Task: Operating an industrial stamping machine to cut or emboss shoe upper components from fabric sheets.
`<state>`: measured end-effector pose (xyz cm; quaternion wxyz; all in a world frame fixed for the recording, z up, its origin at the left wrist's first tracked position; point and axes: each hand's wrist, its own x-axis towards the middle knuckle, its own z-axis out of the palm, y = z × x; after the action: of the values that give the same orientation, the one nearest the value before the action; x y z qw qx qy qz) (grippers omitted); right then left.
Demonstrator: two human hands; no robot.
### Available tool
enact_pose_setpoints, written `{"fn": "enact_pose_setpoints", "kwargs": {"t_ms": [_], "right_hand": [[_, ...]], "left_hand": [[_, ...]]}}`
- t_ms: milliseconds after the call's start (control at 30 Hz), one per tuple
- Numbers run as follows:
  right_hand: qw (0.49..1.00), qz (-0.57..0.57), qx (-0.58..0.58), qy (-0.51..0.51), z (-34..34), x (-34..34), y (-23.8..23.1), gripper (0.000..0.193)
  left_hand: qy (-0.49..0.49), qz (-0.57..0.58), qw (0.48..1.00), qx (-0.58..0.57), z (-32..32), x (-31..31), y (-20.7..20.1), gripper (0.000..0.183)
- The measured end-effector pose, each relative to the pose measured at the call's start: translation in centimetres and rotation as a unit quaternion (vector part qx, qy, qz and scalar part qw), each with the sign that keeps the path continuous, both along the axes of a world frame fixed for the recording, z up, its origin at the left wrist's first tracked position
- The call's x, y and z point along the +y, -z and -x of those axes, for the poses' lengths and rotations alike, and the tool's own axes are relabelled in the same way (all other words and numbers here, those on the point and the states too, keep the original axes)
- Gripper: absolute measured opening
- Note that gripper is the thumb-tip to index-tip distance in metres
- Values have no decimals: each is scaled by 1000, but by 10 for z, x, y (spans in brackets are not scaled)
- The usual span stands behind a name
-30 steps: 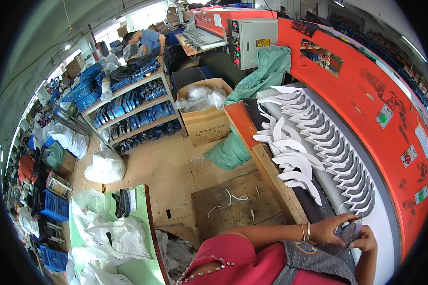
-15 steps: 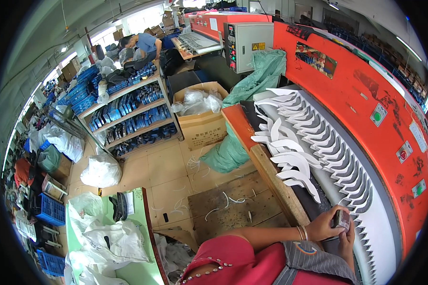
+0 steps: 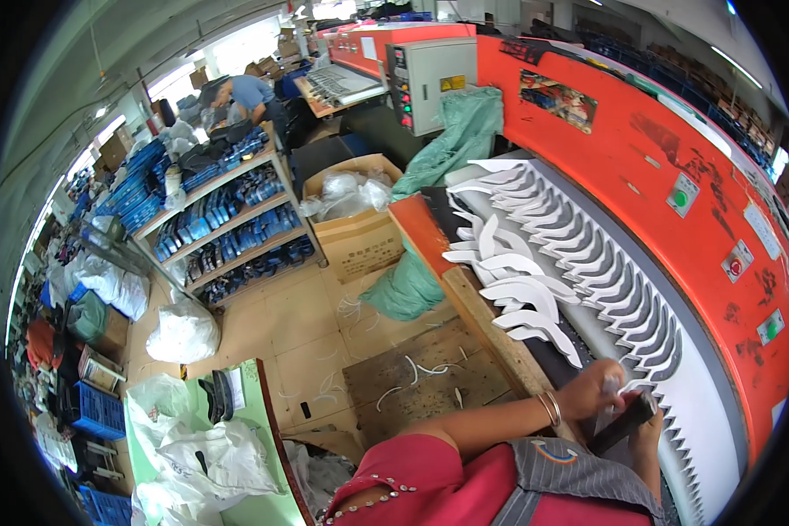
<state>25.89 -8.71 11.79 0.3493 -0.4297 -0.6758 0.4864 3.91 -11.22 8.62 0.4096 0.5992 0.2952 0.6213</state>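
Observation:
My left hand (image 3: 587, 390), with bangles at the wrist, is closed and slightly blurred. Something small and greyish shows at its fingertips, too unclear to name. Just below and right of it, my right hand (image 3: 647, 434) is wrapped round a dark bar-shaped thing (image 3: 621, 424), which slants up to the right; its kind is not clear. Beyond both hands, a long row of curved white pieces with dark grey sides (image 3: 587, 254) lies on a white board (image 3: 706, 430). Loose curved white pieces (image 3: 522, 298) are heaped left of that row.
A red machine (image 3: 622, 149) with buttons runs along the right, and a wooden edge (image 3: 491, 324) borders the work surface. To the left stand a carton (image 3: 355, 245), a shelf rack (image 3: 223, 223) and a green table (image 3: 267, 438) with plastic bags. Another person (image 3: 245, 95) bends behind the rack.
Both hands were together on a small dark block. Now my left hand is lifted slightly left and up, and the dark bar shows its length, slanting in my right hand. The view has shifted a little.

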Motion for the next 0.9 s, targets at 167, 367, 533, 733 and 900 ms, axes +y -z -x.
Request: {"fn": "enact_pose_setpoints", "kwargs": {"t_ms": [167, 367, 533, 733, 900], "right_hand": [[996, -67, -48, -17, -11, 42, -80, 49], [859, -324, -393, -49, -68, 110, -90, 37], [755, -350, -514, 211, -145, 127, 21, 34], [855, -110, -378, 338, -102, 115, 49, 72], [876, -34, -392, 281, -107, 145, 24, 56]], "left_hand": [[-162, 78, 974, -140, 79, 43, -55, 27], [-172, -84, 902, 388, 148, 116, -98, 49], [-98, -81, 879, 460, 103, 160, -75, 51], [13, -82, 919, 385, 1, 221, -15, 29], [-32, -47, 866, 496, -74, 232, 24, 32]]}}
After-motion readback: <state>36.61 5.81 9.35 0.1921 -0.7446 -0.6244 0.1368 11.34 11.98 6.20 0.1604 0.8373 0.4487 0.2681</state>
